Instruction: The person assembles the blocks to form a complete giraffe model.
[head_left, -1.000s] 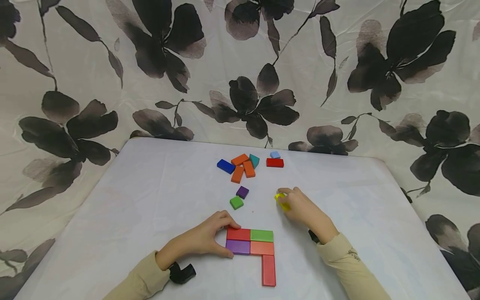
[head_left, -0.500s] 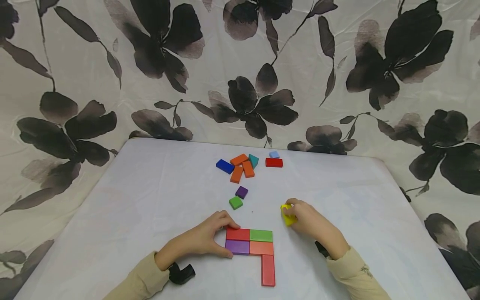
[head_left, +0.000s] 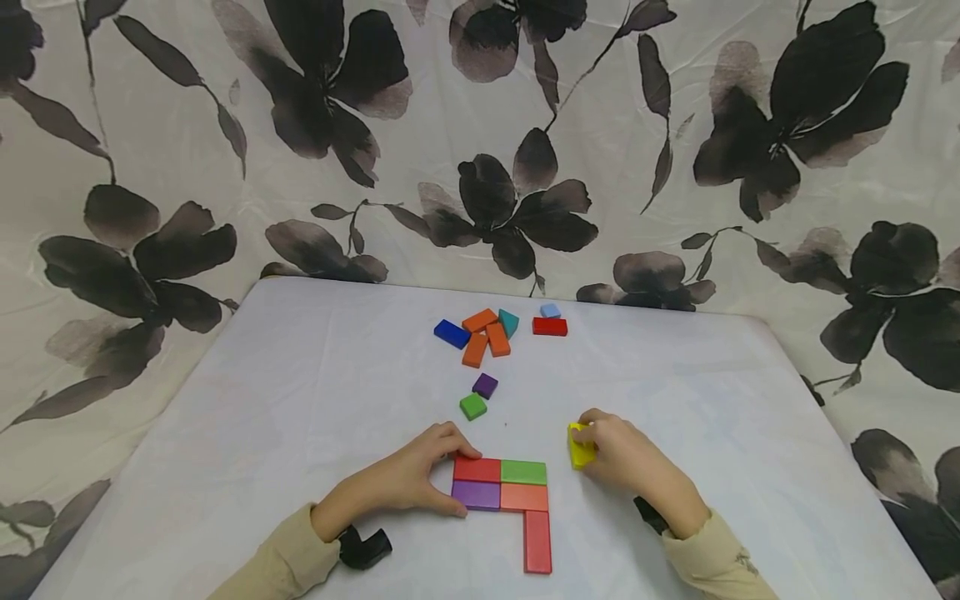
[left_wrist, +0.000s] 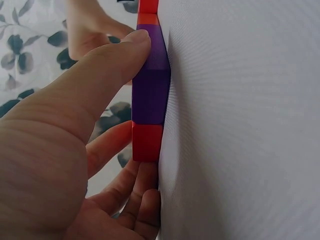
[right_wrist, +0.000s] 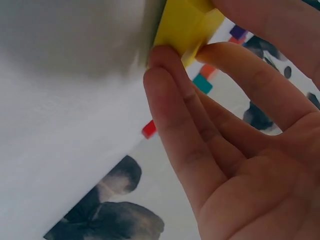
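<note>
In the head view my left hand (head_left: 408, 473) spans the left end of a flat group of blocks. Its thumb rests on the purple block (head_left: 476, 495) and its fingertips press the far side of the red block (head_left: 477, 469); the left wrist view shows the same pinch on the purple block (left_wrist: 150, 97). Flush beside them lie a green block (head_left: 523, 472) and a salmon block (head_left: 523, 497), with a long red block (head_left: 537, 542) pointing towards me below. To the right, my right hand (head_left: 630, 454) pinches a yellow block (head_left: 579, 447), partly covered by its fingers.
Beyond the group lie a small green block (head_left: 473, 407) and a dark purple one (head_left: 485, 385). Farther back sit orange blocks (head_left: 498, 340), a blue block (head_left: 452, 334), a teal triangle (head_left: 509, 322), a bright red block (head_left: 550, 327) and a light blue one (head_left: 551, 310), near the table's far edge.
My right hand has brought the yellow block towards me and slightly right, slowing in the last half second. My left hand and the grouped blocks have stayed in place.
</note>
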